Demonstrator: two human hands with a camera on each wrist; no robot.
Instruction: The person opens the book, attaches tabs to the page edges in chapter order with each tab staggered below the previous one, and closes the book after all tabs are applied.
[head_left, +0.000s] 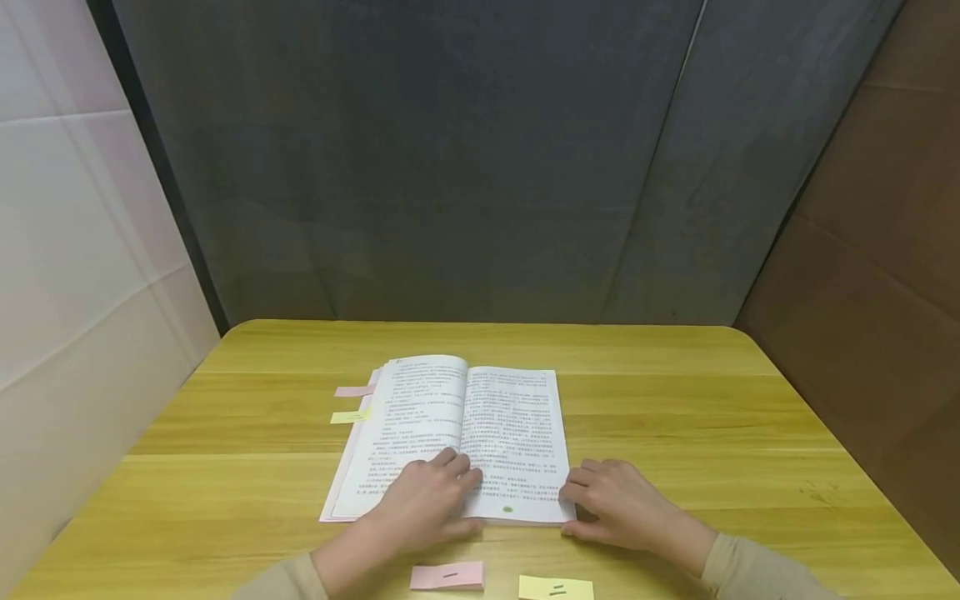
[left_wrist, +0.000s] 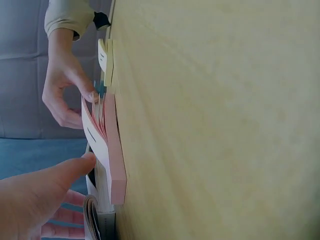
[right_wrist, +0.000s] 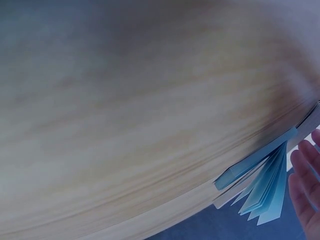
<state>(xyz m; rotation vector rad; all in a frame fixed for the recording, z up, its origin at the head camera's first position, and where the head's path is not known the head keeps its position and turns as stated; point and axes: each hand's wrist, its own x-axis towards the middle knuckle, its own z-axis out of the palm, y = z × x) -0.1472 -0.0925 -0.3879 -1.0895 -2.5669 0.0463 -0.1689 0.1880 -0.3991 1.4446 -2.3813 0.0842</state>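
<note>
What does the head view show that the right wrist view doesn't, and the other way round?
Only the head view shows the left hand resting on the book, the printed pages, the pink tab and yellow tab at its left edge, and the pink pad.

Only the right wrist view shows the blue pad, its leaves fanned out.

Both show the table and the right hand, cropped to its fingers in the wrist view.

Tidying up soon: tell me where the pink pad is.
In the head view, the pink pad lies near bottom centre, below the open book and just left of the yellow pad.
</note>
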